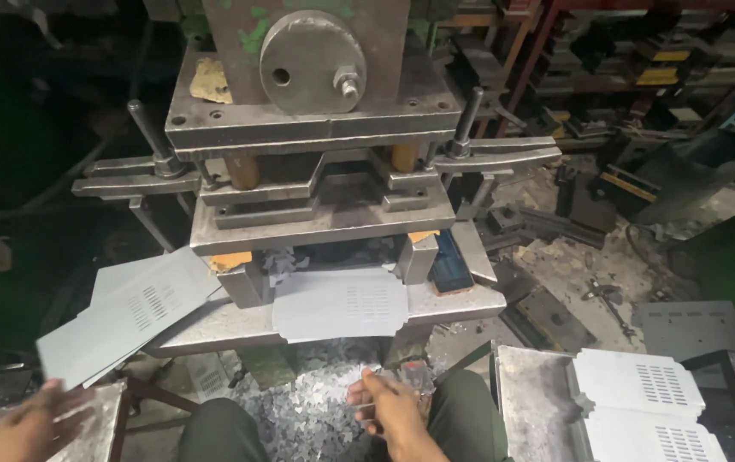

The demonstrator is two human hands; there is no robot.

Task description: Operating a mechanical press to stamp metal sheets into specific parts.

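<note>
My left hand [29, 421] lies flat, fingers spread, at the near corner of a stack of thin slotted sheets [132, 312] leaning off the press bed [461, 301]. They look light, stiff and sharp-edged, best gripped by a plain corner. My right hand [393, 411] pinches a thin rod [367, 395].

Dim workshop light from above, deep shadows at left, slight motion blur and wide-angle bending at edges.

Metal workshop: stamping press [320, 128], scrap punchings [316, 402].
</note>
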